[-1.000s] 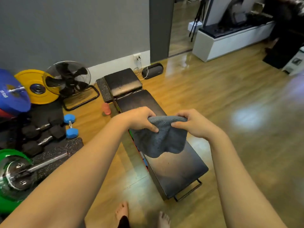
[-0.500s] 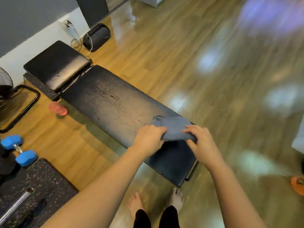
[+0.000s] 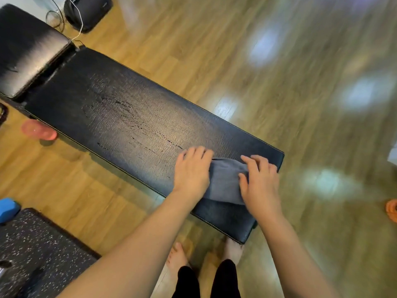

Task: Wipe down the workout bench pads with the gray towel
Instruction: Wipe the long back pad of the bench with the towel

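The towel (image 3: 225, 181) lies flat on the long pad (image 3: 129, 117), low & right of mid frame, near the pad's close end. Both hands are on it. The left hand (image 3: 192, 171) is open, palm down, w/ its fingers (image 3: 196, 152) spread; it covers the towel's left edge & partly rests on the pad. The right hand (image 3: 260, 181) is open too, flat on the towel's right edge, thumb tucked in on the cloth. No fist, no pinch: both just press down.

Step in hand, I think: the start of the wipe. The towel is down & pressed but only sits on a small bit of the pad. Most of the pad runs up & left from the hands, w/ scuffy streaks in its mid part, and looks not done yet. The small pad (image 3: 25, 50) at upper left is well apart from the towel, so it's not done either.

Next move, my guess: push the towel up & left along the long pad, hands pressing flat so the cloth doesn't bunch. Go edge to edge. Then on to the small pad.

The frame is blurry on the right, so the floor (image 3: 300, 104) there is hard to read. Bare feet (image 3: 178, 257) stand at the pad's close end.
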